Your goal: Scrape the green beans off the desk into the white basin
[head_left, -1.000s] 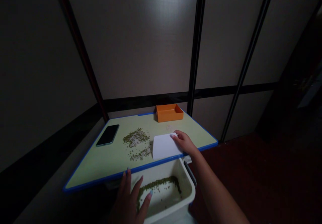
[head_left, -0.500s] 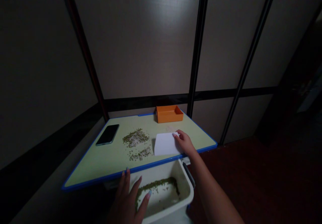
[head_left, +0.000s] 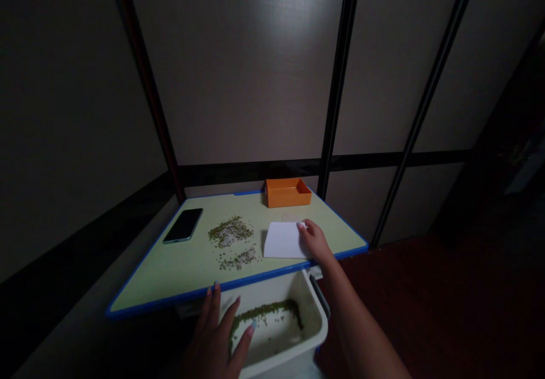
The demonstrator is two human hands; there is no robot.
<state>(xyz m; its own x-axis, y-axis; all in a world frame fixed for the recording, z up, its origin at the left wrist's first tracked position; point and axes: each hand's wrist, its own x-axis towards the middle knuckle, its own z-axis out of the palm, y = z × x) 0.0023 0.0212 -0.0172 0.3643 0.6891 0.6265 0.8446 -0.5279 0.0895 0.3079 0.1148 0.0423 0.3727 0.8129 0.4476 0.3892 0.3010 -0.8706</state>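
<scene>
Head view: right hand [head_left: 314,241] pinches the right edge of 1 white card [head_left: 283,241] on the counter [head_left: 183,271]. Left hand [head_left: 213,342] has fingers spread at the left side of the pale tub [head_left: 315,342]; contact unconfirmed. Card appears light, smooth, thin and fairly stiff; the edge is the sound hold, though hard pressure may bend it. 2 loose patches of small green and whitish grains [head_left: 230,232] lie left of it, likely dry and prone to rolling. Tub: plastic-looking, rounded corners, green grains inside.
</scene>
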